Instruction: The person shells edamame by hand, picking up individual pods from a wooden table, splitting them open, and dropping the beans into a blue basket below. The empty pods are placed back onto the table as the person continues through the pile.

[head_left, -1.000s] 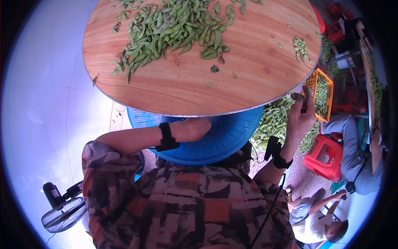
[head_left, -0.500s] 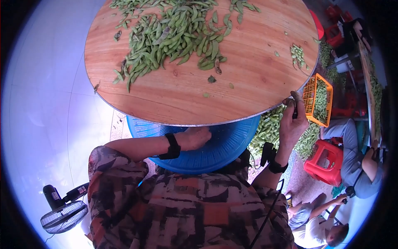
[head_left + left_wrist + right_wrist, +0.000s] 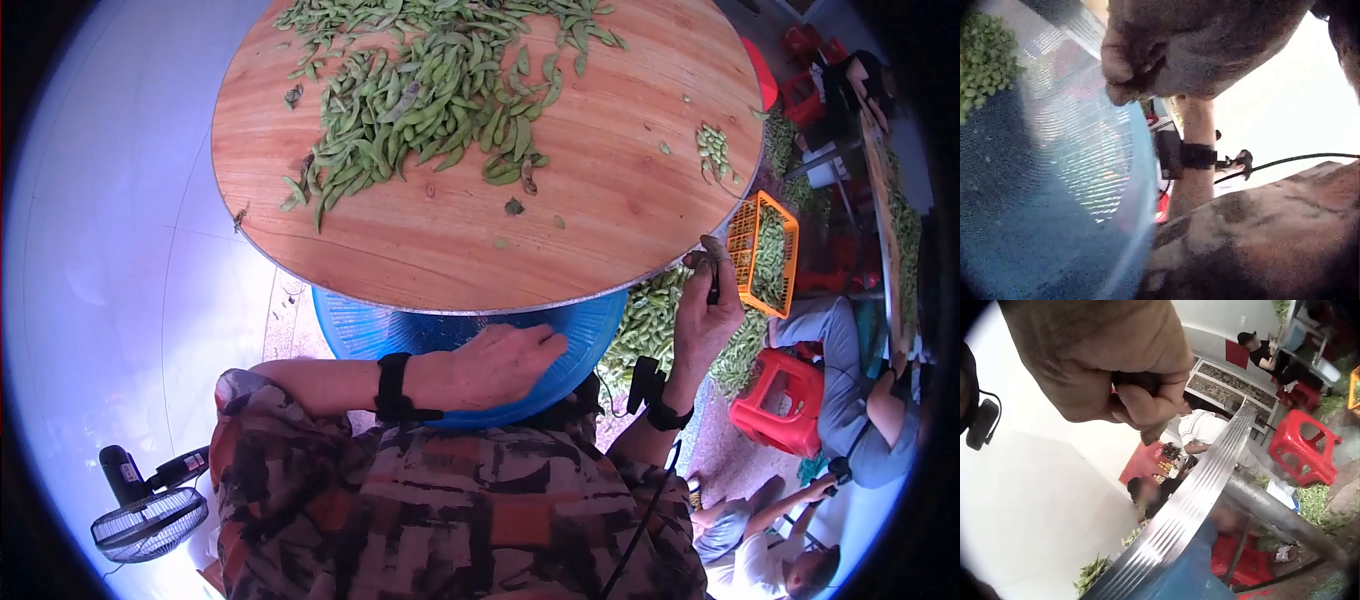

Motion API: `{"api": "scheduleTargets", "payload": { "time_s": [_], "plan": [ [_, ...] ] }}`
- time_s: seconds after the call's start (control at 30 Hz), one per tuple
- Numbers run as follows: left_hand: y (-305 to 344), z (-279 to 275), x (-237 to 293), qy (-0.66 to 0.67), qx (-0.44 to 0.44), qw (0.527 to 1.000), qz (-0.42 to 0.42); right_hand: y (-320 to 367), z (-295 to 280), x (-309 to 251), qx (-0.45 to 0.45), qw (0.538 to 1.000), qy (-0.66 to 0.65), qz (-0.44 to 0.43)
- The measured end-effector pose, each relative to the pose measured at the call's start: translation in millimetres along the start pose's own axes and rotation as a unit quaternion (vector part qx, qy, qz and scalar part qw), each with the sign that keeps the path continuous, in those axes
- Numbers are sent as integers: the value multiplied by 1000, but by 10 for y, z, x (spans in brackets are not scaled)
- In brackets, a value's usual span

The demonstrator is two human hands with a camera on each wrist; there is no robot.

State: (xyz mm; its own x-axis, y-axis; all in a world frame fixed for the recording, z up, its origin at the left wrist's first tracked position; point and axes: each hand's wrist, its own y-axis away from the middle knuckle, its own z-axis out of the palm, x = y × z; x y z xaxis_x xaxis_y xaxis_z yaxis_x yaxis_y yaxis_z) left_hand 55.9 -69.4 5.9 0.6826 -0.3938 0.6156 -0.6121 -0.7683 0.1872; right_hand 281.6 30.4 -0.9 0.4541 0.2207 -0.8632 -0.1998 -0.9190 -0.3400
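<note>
Table edge point(image 3: 480, 308) overhangs basin point(image 3: 348, 325) | left hand point(image 3: 487, 366) over basin's open part | right hand point(image 3: 706, 315) by edge | grips unclear

Head view: pod pile point(image 3: 425, 110) is cut off at 12 o'clock; blue basket point(image 3: 350, 335) at 6 is partly hidden under tabletop point(image 3: 600, 240). Left hand's point(image 3: 490, 365) fingertips hidden. Dark thing point(image 3: 713, 290) in right hand point(image 3: 702, 322), 3 o'clock, too covered to identify. Left wrist: green heap point(image 3: 985, 62) cut off, 10 o'clock.

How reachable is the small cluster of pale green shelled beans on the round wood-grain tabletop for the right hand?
Yes, probably: the right hand is beside the tabletop, near its silvery metal edge, and nothing visible blocks the way to the bean cluster.
</note>
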Motion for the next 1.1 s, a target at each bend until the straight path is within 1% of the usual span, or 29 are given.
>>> {"api": "scheduleTargets", "payload": {
  "time_s": [0.03, 0.07, 0.1, 0.13, 0.17, 0.2, 0.23, 0.3, 0.33, 0.37, 0.4, 0.47, 0.5, 0.6, 0.67, 0.7, 0.77, 0.8, 0.83, 0.87, 0.9, 0.97, 1.0, 1.07, 1.1],
  "plan": [
    [-46, -45, 80, 71, 81, 994, 28, 11, -14, -37, 1, 1000, 1, 0],
    [-133, -70, 157, 71, 82, 994, 29, 19, -26, -76, 9, 1000, -14, 1],
    [-247, -93, 226, 134, 147, 976, 85, 22, -35, -100, 17, 999, -30, 0],
    [-319, -129, 249, 195, 211, 947, 140, 15, -54, -100, 17, 999, -29, -2],
    [-362, -207, 206, 195, 213, 947, 142, 2, -84, -91, 31, 998, -51, -20],
    [-426, -328, 118, 134, 251, 948, 142, -5, -110, -89, 45, 996, -73, -38],
    [-493, -466, 2, 73, 287, 945, 140, -7, -127, -112, 55, 995, -84, -29],
    [-598, -764, -470, -60, 344, 937, 24, 8, -123, -91, 49, 995, -88, -22],
    [-650, -891, -649, -82, 378, 922, -26, 3, -113, -86, 43, 995, -92, -14],
    [-706, -985, -792, -103, 411, 903, -76, 16, -64, -155, 42, 997, -65, -2],
    [-777, -1041, -927, -104, 412, 902, -74, 25, -13, -196, 43, 997, -66, -4],
    [-876, -1080, -1126, -160, 397, 889, -162, 36, 81, -264, 6, 997, -76, -2],
    [-878, -1073, -1145, -160, 397, 889, -162, 43, 125, -295, 6, 997, -76, -1],
    [-872, -1064, -1181, -140, 394, 899, -135, 54, 262, -384, -50, 996, -75, -25],
    [-791, -1028, -1163, -97, 410, 903, -91, 95, 391, -454, -64, 993, -94, -25],
    [-751, -1018, -1129, -97, 409, 903, -90, 111, 447, -496, -106, 990, -94, -15],
    [-666, -997, -1029, 19, 428, 902, -60, 110, 555, -535, -174, 979, -105, 13],
    [-622, -982, -960, 19, 426, 902, -58, 103, 619, -516, -173, 979, -104, 14],
    [-574, -969, -879, 121, 396, 908, -66, 95, 685, -488, -191, 969, -152, 48],
    [-532, -952, -805, 221, 361, 903, -73, 79, 730, -480, -208, 954, -198, 81],
    [-493, -930, -737, 222, 360, 903, -72, 52, 751, -506, -206, 955, -197, 82],
    [-420, -869, -632, 400, 293, 862, -102, 13, 768, -566, -265, 903, -305, 147],
    [-394, -830, -605, 401, 293, 862, -102, 12, 775, -579, -265, 903, -304, 148],
    [-357, -762, -566, 446, 283, 839, -128, 16, 789, -593, -304, 854, -371, 201],
    [-351, -724, -573, 447, 284, 838, -129, 18, 793, -582, -305, 854, -370, 201]
  ]
}}
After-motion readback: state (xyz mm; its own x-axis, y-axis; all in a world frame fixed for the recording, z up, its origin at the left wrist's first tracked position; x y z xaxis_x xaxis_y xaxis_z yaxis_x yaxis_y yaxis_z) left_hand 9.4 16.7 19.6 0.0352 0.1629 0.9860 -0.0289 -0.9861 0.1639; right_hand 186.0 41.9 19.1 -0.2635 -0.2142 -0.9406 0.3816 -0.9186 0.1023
